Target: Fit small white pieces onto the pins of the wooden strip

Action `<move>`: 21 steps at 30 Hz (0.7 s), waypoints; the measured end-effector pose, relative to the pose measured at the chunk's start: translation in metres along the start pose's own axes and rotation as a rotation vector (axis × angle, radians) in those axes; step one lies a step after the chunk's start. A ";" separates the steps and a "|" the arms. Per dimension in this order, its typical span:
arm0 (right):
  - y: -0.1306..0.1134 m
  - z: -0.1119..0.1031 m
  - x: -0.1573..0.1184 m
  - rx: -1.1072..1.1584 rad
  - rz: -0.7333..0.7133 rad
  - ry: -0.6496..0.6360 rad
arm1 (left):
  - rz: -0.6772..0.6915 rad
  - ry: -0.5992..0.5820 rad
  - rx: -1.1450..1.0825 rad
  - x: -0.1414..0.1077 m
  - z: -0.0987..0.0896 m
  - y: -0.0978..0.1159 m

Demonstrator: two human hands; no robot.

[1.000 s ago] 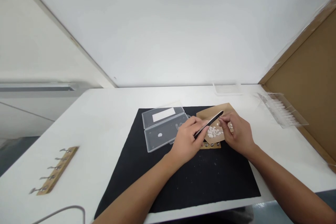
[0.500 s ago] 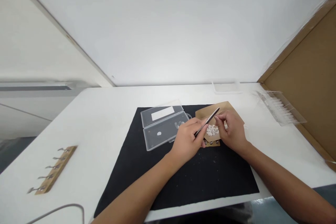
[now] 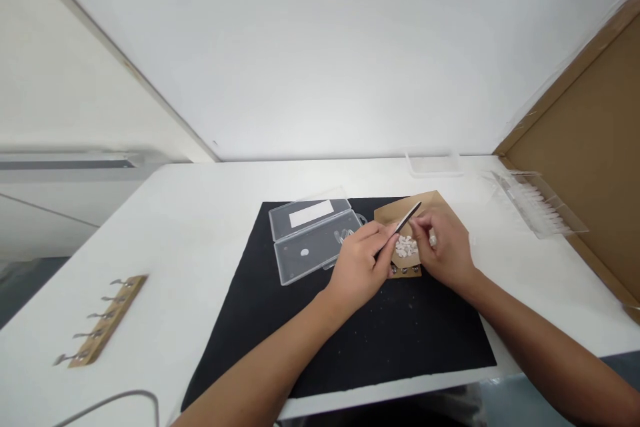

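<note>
My left hand (image 3: 363, 260) is closed round a slim nail file (image 3: 409, 217) with a dark edge and a pale face, tilted up to the right. Close to the file's upper end, my right hand (image 3: 443, 243) has thumb and forefinger pinched together; whatever lies between them is too small to make out. Beneath both hands, folded brown paper (image 3: 393, 212) holds a heap of small white pieces (image 3: 406, 246) that look like nail tips. Partly covered by the paper is a wooden strip with metal clips (image 3: 411, 272).
A clear hinged case (image 3: 305, 260) lies open on the black mat (image 3: 400, 340). On the left stands another wooden strip (image 3: 107, 321) with metal clips. Towards the back right are a shallow clear tray (image 3: 434, 165), a clear pack of pale pieces (image 3: 535, 203) and a cardboard panel (image 3: 585, 120).
The nail file has shifted slightly against my right fingertips. My hands otherwise keep nearly the same place and grip, and the view has moved a little.
</note>
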State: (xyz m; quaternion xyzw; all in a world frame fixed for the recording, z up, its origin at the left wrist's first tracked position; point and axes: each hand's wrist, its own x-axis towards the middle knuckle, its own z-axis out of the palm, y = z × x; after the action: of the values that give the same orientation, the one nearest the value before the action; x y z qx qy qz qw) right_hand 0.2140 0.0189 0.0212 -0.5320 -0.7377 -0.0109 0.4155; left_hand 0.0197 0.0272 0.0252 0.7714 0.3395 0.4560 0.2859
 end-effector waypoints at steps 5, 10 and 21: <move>-0.002 0.001 0.000 0.016 -0.064 -0.079 | -0.019 0.002 -0.001 0.000 0.002 -0.001; 0.000 0.000 0.004 -0.049 0.012 -0.001 | -0.012 0.013 0.030 0.000 0.002 0.000; -0.001 -0.002 0.005 0.032 -0.045 -0.060 | 0.007 0.020 -0.011 -0.002 0.001 0.002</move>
State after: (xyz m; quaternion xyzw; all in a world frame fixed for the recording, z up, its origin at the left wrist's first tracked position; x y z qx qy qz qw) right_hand 0.2139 0.0217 0.0264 -0.5084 -0.7619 0.0076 0.4013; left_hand 0.0207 0.0243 0.0248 0.7664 0.3373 0.4664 0.2852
